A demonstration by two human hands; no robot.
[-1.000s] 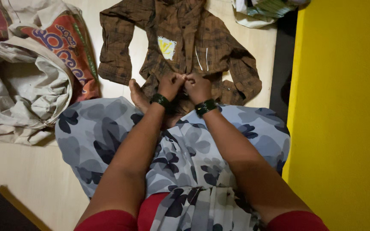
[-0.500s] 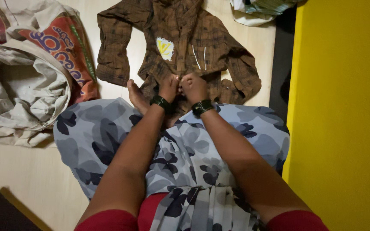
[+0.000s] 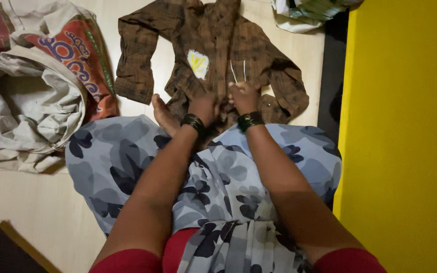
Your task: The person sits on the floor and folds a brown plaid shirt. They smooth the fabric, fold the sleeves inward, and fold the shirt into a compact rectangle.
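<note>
Large cloth sack (image 3: 36, 96) lying at far left on pale floor (image 3: 21, 202), crumpled, printed panel showing. Brown shirt (image 3: 213, 55) lying spread flat on floor, far centre, sleeves out, pale patch (image 3: 198, 63) on chest. You are pressing left hand (image 3: 204, 107) on shirt's near hem, fingers curled, pinching fabric. You are gripping placket just right with right hand (image 3: 244, 96), fingers clenched on cloth. Hands sitting just beside each other. Yellow wall (image 3: 405, 136) standing at right.
</note>
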